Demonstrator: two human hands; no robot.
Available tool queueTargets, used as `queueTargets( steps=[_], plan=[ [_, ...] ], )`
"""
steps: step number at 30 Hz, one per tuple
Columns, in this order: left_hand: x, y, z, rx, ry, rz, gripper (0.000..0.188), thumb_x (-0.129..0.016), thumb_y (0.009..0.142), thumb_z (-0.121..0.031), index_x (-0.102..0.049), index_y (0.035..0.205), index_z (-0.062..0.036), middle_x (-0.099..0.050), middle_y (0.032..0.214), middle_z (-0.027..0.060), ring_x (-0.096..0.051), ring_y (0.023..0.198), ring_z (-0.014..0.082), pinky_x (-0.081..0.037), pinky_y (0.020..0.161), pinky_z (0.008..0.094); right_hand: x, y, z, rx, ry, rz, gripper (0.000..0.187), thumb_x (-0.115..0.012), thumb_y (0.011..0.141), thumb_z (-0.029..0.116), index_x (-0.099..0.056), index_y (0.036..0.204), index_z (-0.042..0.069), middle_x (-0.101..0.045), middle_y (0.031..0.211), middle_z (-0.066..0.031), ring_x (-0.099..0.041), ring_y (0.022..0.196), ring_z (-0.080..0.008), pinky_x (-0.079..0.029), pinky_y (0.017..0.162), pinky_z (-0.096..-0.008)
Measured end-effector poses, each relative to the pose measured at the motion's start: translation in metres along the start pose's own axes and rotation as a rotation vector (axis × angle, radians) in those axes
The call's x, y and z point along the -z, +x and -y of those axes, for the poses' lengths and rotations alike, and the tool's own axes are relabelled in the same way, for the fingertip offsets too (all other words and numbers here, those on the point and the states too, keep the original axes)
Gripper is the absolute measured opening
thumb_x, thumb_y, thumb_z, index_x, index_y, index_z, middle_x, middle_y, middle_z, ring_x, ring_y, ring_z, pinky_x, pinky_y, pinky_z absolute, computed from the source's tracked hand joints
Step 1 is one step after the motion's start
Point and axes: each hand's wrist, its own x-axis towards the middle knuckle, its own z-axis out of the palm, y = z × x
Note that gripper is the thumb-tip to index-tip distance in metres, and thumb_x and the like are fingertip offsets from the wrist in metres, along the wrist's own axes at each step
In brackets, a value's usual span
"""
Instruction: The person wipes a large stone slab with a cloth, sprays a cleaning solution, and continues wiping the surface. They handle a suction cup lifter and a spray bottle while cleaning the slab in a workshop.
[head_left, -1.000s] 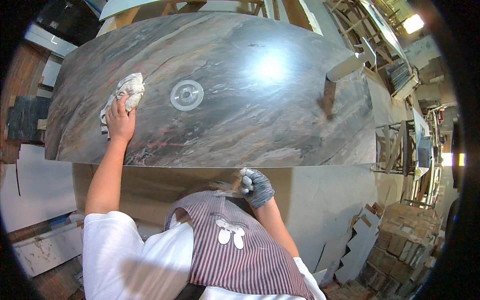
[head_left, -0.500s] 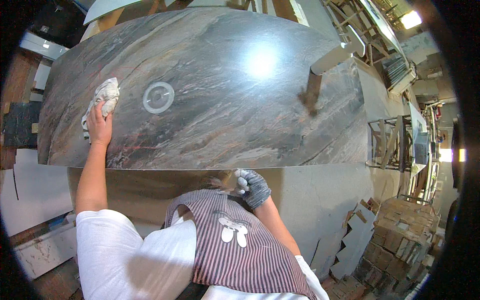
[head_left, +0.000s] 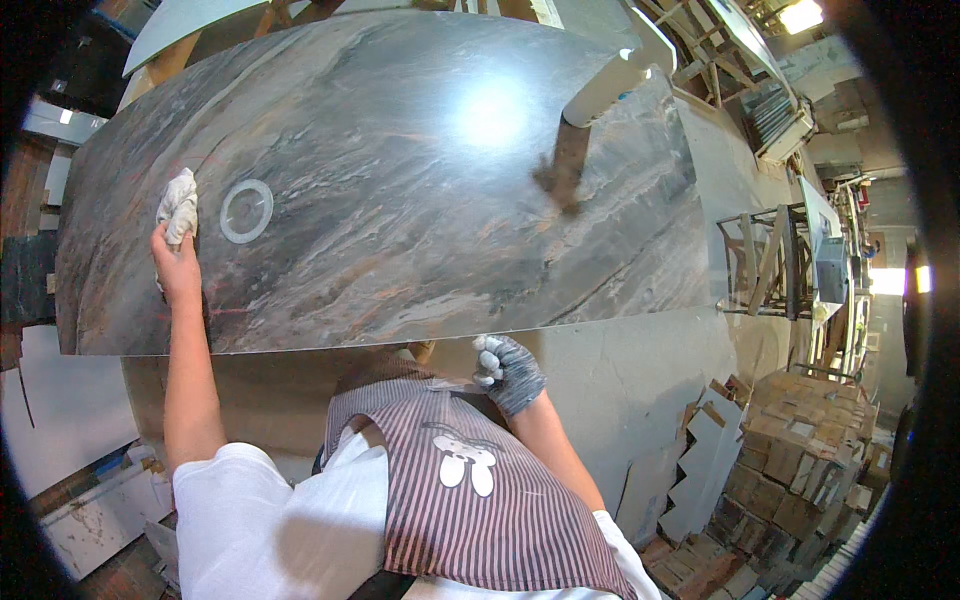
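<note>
A crumpled white cloth (head_left: pixel 179 208) is gripped in my bare left hand (head_left: pixel 176 268), which presses it on the dark grey, brown-veined stone-look slab (head_left: pixel 400 220). Just right of the cloth lies a flat, pale translucent ring (head_left: pixel 267 207). Faint red marks show on the slab near my left hand. My right hand (head_left: pixel 512 376), in a grey glove with pale fingertips, is held at my waist near the slab's front edge. Its fingers are curled closed, and whatever may be inside them is hidden.
Toward the far right of the slab stands a pale cylinder (head_left: pixel 598 92), casting a shadow. Wooden and metal racks (head_left: pixel 768 260) stand to the right. Stacked brown blocks (head_left: pixel 795 440) and jagged grey sheets (head_left: pixel 700 475) lie at lower right. White panels (head_left: pixel 65 400) are at left.
My left hand and the cloth have shifted right across the slab, closer to the ring. The view has also turned slightly. My right hand stays curled at my waist.
</note>
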Motion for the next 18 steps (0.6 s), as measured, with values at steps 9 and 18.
queueTargets(
  steps=[9, 18],
  plan=[
    [0.047, -0.082, -0.138, -0.036, -0.346, -0.035, 0.043, -0.064, 0.09, -0.014, -0.044, 0.126, -0.0004, -0.049, 0.122, 0.0114, -0.049, 0.11, 0.0197, -0.04, 0.095, 0.0335, -0.002, -0.005, 0.022, -0.104, -0.126, 0.045, 0.012, -0.053, 0.092, 0.014, -0.062, 0.09, 0.006, -0.052, 0.058, 0.0018, -0.039, 0.043, -0.0076, -0.035, 0.041, -0.0233],
    [0.083, -0.191, -0.192, 0.049, -0.283, -0.083, 0.042, -0.063, 0.088, -0.009, -0.045, 0.124, 0.0003, -0.049, 0.12, 0.0098, -0.048, 0.108, 0.0187, -0.039, 0.095, 0.0319, 0.013, -0.007, 0.05, -0.204, -0.238, 0.053, 0.014, -0.047, 0.094, 0.013, -0.059, 0.089, 0.008, -0.047, 0.055, 0.0035, -0.038, 0.042, -0.0079, -0.033, 0.04, -0.0226]
  ],
)
